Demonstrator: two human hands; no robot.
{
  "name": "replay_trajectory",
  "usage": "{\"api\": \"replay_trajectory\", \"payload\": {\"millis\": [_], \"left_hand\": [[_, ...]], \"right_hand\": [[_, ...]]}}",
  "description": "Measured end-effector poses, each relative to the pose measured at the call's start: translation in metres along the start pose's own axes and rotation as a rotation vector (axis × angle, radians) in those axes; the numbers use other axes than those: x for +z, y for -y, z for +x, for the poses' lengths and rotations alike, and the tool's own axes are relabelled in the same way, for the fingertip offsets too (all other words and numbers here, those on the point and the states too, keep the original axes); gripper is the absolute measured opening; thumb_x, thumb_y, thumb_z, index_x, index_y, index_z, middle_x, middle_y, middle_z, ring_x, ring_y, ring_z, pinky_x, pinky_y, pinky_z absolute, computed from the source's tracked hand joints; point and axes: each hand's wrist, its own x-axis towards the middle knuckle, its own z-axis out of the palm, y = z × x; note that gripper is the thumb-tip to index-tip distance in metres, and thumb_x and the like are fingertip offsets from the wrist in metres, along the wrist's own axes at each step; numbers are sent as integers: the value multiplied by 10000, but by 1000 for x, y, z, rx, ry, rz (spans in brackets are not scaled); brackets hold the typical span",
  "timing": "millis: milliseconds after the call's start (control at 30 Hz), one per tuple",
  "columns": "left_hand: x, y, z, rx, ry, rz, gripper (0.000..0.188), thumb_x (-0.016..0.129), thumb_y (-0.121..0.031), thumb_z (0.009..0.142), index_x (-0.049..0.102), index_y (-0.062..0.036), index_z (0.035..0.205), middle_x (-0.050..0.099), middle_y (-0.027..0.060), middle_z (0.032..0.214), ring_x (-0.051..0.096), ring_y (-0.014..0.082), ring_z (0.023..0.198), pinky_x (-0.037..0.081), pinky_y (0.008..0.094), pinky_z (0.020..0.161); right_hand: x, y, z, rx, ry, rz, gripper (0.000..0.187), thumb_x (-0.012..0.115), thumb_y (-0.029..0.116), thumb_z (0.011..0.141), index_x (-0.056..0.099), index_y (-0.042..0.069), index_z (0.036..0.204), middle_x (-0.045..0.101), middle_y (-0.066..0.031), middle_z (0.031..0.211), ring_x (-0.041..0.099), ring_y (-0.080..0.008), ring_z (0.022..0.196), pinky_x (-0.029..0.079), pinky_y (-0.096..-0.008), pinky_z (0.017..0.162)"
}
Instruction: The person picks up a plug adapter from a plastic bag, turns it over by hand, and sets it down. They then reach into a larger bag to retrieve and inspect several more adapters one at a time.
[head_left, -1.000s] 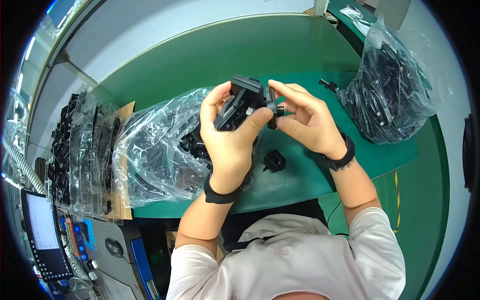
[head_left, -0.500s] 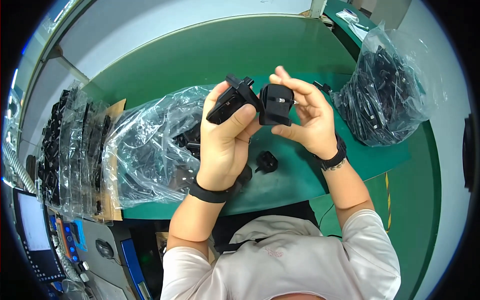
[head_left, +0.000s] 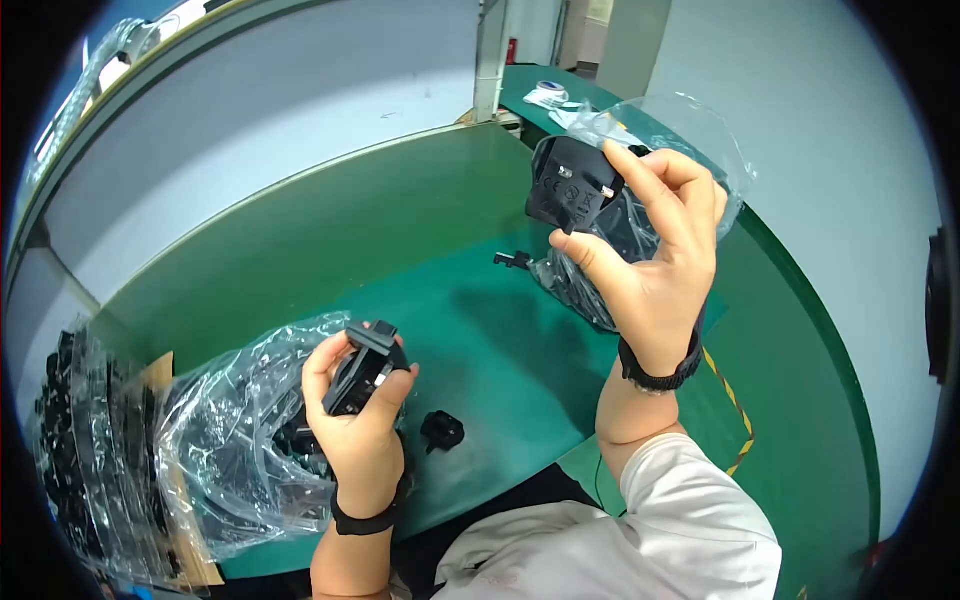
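Observation:
My right hand is raised at the right, pinching a black plug adapter between thumb and fingers. Its flat face with metal pins and moulded markings is turned up toward me. Lower and to the left, my left hand is wrapped round black plug adapters; how many is hard to tell, as the fingers cover part of them. One more small black plug piece lies on the green table just right of my left hand.
A clear plastic bag with black pieces lies left of my left hand. Beyond it stand stacked clear trays of black parts. Behind my right hand is a bag of black cabled items. A green panel backs the table.
My hands have moved apart. The right has carried its plug adapter up and to the right, pins now facing me, while the left keeps its hold. The view has swung right.

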Motion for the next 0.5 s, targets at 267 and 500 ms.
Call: {"api": "replay_trajectory", "payload": {"millis": [267,500], "left_hand": [[-1,1,6,-22,-6,-20,512,669,69,754,425,-36,1191,529,115,1104,593,247,1004,554,371,772],[-2,3,9,-35,-24,-30,515,676,47,763,420,-47,1200,539,112,1102,598,255,1001,548,384,780]], "right_hand": [[-10,1,5,-18,77,16,627,825,217,464,667,36,1042,518,-63,925,451,-236,919,371,-344,841],[0,-5,3,-39,114,67,631,818,180,459,665,34,1054,535,-68,937,457,-239,921,379,-343,848]]}}
